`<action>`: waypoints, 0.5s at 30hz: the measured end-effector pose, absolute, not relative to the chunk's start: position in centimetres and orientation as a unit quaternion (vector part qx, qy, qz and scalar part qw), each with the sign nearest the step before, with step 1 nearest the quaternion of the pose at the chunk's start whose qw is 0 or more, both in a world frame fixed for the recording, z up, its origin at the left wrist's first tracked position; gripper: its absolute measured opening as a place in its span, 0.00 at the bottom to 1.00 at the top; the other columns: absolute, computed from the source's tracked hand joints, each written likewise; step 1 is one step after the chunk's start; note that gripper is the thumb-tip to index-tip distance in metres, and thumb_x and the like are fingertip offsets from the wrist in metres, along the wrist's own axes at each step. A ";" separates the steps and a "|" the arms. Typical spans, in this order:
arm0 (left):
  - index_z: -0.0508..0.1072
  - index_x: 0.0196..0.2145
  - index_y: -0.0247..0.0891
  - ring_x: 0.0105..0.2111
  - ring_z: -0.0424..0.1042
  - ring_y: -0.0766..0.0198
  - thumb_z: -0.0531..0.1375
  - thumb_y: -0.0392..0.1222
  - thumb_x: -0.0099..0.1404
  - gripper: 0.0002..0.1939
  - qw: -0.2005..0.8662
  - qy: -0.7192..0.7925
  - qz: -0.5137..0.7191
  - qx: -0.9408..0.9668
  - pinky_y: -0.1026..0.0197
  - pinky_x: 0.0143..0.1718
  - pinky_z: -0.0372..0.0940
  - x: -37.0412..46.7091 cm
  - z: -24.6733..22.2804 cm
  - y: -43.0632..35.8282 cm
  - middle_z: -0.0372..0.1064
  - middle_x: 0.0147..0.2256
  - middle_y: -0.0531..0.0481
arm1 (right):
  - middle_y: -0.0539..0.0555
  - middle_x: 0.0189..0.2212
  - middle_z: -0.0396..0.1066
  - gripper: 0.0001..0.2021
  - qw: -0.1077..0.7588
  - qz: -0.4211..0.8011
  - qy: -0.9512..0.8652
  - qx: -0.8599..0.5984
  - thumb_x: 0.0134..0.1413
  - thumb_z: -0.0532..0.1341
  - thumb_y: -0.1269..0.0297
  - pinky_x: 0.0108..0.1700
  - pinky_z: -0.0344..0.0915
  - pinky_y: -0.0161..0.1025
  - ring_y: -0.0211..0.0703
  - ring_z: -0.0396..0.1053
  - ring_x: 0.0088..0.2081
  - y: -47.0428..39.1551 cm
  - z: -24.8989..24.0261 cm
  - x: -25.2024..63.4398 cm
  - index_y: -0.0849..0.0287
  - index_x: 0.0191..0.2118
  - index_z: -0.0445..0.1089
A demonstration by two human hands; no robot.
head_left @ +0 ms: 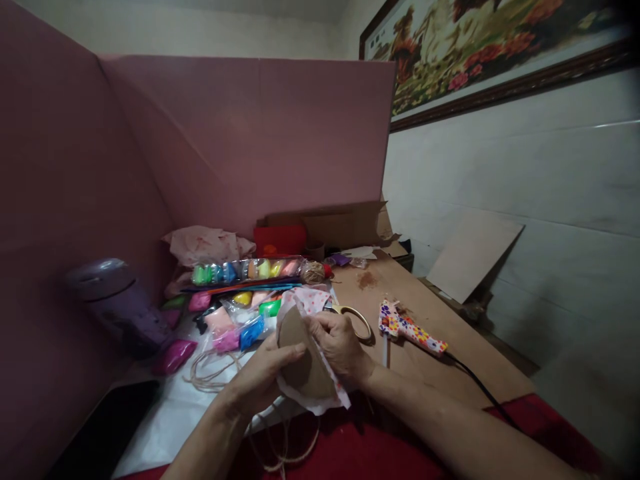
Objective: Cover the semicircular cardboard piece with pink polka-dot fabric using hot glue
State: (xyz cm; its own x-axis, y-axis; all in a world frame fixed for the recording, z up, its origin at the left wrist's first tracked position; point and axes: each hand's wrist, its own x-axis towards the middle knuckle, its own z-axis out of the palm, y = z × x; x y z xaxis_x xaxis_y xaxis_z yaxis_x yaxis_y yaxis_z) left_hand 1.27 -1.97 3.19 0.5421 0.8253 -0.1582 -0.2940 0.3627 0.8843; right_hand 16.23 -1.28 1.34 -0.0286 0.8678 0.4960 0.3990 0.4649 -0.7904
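A flat brown cardboard piece (303,365) with a rounded edge is held up over the near side of the table. White cloth with pink dots (314,299) lies behind it and shows around its edges. My left hand (257,380) grips the cardboard from the left, its thumb pressed on the brown face. On the other side, my right hand (345,347) pinches the cloth at the cardboard's right edge; some fingertips are hidden. Just beyond that hand lie scissors with a gold handle (354,311). A flower-patterned glue gun (413,333) rests to the right, with a glue stick beside it.
Bagged clay in several colours (225,339) and a clay pack (240,270) lie behind my left hand. A purple bottle (123,310) stands left. Loose twine (285,460) hangs near the front; a twine ball (313,271) sits behind. Pink panels (250,133) enclose the back and left.
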 end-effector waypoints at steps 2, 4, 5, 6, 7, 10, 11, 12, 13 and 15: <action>0.68 0.49 0.36 0.30 0.73 0.60 0.63 0.34 0.52 0.25 0.760 0.313 0.364 0.438 0.60 0.32 0.67 1.4 3.1 -2.0 0.75 0.33 0.45 | 0.50 0.17 0.57 0.23 0.498 0.112 -0.709 -0.487 0.58 0.49 0.54 0.28 0.49 0.35 0.37 0.53 0.24 -1.4 1.2 16.2 0.60 0.16 0.60; 0.68 0.49 0.35 0.29 0.73 0.59 0.64 0.34 0.51 0.25 0.759 0.321 0.362 0.436 0.60 0.32 0.67 1.5 3.2 -1.9 0.75 0.33 0.44 | 0.53 0.19 0.62 0.22 0.488 0.077 -0.717 -0.492 0.58 0.49 0.55 0.30 0.50 0.36 0.38 0.56 0.26 -1.3 1.1 16.2 0.60 0.18 0.63; 0.67 0.49 0.35 0.29 0.73 0.59 0.64 0.34 0.51 0.26 0.759 0.325 0.365 0.431 0.60 0.32 0.68 1.4 3.3 -1.9 0.75 0.33 0.44 | 0.53 0.20 0.63 0.23 0.494 0.104 -0.709 -0.492 0.59 0.48 0.53 0.29 0.51 0.36 0.39 0.57 0.26 -1.3 1.1 16.2 0.61 0.19 0.64; 0.67 0.50 0.34 0.30 0.73 0.58 0.64 0.34 0.51 0.27 0.760 0.326 0.369 0.424 0.59 0.32 0.68 1.4 3.5 -1.9 0.75 0.33 0.43 | 0.53 0.19 0.63 0.25 0.505 0.160 -0.694 -0.488 0.59 0.46 0.50 0.28 0.52 0.35 0.38 0.58 0.25 -1.2 1.0 16.3 0.61 0.19 0.65; 0.67 0.50 0.34 0.31 0.74 0.57 0.64 0.34 0.51 0.27 0.762 0.323 0.375 0.417 0.59 0.33 0.68 1.3 3.7 -1.8 0.75 0.34 0.42 | 0.52 0.18 0.63 0.28 0.517 0.236 -0.670 -0.478 0.58 0.44 0.47 0.27 0.53 0.34 0.38 0.58 0.23 -1.1 1.0 16.3 0.61 0.20 0.66; 0.65 0.52 0.33 0.35 0.74 0.54 0.62 0.34 0.53 0.27 0.767 0.302 0.403 0.398 0.55 0.38 0.68 0.8 4.1 -1.4 0.75 0.37 0.40 | 0.52 0.16 0.63 0.35 0.538 0.445 -0.575 -0.427 0.53 0.40 0.38 0.23 0.55 0.33 0.36 0.58 0.19 -0.7 1.1 16.3 0.64 0.24 0.70; 0.64 0.52 0.33 0.36 0.74 0.54 0.62 0.33 0.54 0.27 0.764 0.295 0.418 0.393 0.54 0.40 0.68 0.6 4.1 -1.2 0.74 0.38 0.40 | 0.52 0.17 0.64 0.36 0.541 0.477 -0.555 -0.414 0.52 0.40 0.37 0.24 0.56 0.33 0.36 0.59 0.19 -0.6 1.0 16.3 0.65 0.25 0.70; 0.64 0.52 0.34 0.36 0.74 0.54 0.61 0.33 0.55 0.26 0.759 0.290 0.433 0.389 0.54 0.41 0.68 0.5 4.2 -1.0 0.74 0.39 0.40 | 0.52 0.17 0.64 0.36 0.545 0.489 -0.545 -0.409 0.51 0.42 0.36 0.24 0.56 0.33 0.36 0.59 0.20 -0.6 1.0 16.3 0.65 0.25 0.71; 0.64 0.53 0.35 0.37 0.74 0.55 0.61 0.32 0.55 0.26 0.753 0.285 0.451 0.385 0.54 0.42 0.68 0.3 4.2 -0.9 0.74 0.40 0.41 | 0.51 0.17 0.64 0.34 0.547 0.484 -0.545 -0.411 0.51 0.43 0.36 0.25 0.56 0.33 0.36 0.59 0.20 -0.5 0.9 16.4 0.64 0.25 0.71; 0.63 0.53 0.36 0.38 0.74 0.56 0.60 0.31 0.56 0.26 0.739 0.276 0.480 0.382 0.54 0.43 0.67 0.0 4.2 -0.5 0.74 0.41 0.42 | 0.49 0.16 0.60 0.31 0.540 0.445 -0.574 -0.426 0.51 0.46 0.38 0.24 0.54 0.32 0.34 0.55 0.20 -0.5 0.7 16.4 0.63 0.20 0.68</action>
